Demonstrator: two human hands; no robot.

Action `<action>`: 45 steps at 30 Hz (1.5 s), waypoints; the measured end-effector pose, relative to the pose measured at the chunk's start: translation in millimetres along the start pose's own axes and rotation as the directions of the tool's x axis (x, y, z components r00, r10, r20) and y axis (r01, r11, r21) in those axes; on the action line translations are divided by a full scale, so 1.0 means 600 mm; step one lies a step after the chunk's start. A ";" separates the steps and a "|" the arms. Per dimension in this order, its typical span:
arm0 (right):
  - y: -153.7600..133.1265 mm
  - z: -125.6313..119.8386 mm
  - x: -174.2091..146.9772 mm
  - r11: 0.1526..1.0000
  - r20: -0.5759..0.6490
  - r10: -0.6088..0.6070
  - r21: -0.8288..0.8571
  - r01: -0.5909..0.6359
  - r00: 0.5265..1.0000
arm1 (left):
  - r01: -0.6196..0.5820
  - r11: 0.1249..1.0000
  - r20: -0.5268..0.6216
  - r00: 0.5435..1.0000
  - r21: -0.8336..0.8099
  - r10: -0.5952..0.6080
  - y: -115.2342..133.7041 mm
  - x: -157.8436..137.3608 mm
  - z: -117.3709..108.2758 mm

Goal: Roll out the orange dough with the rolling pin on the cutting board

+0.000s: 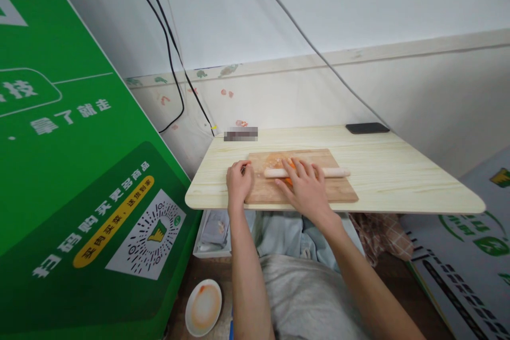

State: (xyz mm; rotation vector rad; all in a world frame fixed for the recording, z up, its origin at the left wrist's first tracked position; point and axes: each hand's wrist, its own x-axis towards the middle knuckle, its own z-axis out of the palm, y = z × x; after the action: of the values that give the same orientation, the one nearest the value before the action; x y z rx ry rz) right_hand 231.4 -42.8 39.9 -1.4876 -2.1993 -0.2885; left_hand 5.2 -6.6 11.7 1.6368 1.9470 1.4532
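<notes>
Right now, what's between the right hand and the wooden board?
The rolling pin, under the right hand, with something orange showing beside it on the wooden board; head view.

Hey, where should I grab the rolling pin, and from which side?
Likely the bare stretch of the rolling pin toward its right end, coming from above on the right. It's straight and slim, lying across the cutting board, and the right grip covers its middle, leaving that stretch exposed.
</notes>
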 end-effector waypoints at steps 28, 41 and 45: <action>-0.002 -0.003 -0.019 1.000 -0.010 0.003 0.000 -0.003 1.000 | -0.003 1.000 -0.002 1.000 -0.018 0.003 -0.003 0.000 0.002; 0.010 0.002 0.029 0.999 0.054 0.032 0.028 -0.034 0.998 | 0.000 1.000 0.000 1.000 0.001 0.000 -0.003 0.002 0.003; 0.003 0.001 -0.003 1.000 -0.008 0.012 0.026 -0.012 1.000 | 0.001 1.000 0.001 1.000 0.002 -0.001 -0.004 0.003 0.004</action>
State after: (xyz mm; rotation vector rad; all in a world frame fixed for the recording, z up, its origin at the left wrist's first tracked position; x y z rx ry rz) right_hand 233.6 -43.1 38.7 -1.4824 -2.1787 -0.2604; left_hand 4.7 -4.0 9.5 1.6372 1.9493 1.4498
